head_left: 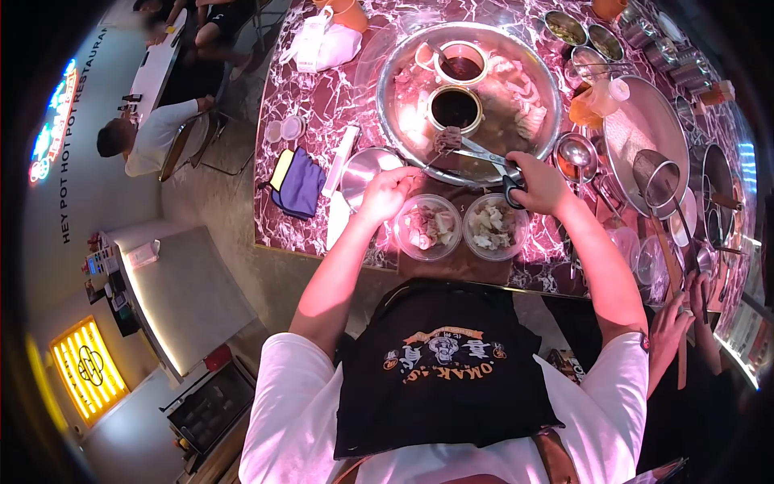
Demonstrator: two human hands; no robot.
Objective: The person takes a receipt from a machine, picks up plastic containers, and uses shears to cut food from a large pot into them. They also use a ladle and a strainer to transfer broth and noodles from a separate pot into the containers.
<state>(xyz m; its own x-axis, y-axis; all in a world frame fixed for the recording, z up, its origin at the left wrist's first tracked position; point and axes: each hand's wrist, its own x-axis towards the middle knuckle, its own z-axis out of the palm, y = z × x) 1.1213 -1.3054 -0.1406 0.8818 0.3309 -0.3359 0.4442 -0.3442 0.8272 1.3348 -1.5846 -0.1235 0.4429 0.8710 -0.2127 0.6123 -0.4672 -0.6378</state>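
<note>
Purple pouch (300,184) lies at the left edge of the table (278,105), out of your way. Your left hand (389,194) is clenched, apparently pinching a thin end of the meat (447,139) to hold it taut over the near rim of the pot (380,101). The left bowl (401,234) and right bowl (469,234) sit just below, likely to catch cut pieces. Your right hand (542,184) grasps the scissors (482,155), blades at the meat. Further right, ladle (574,153) and strainer (657,177) crowd your forearm; another person's hand (669,323) is near.
</note>
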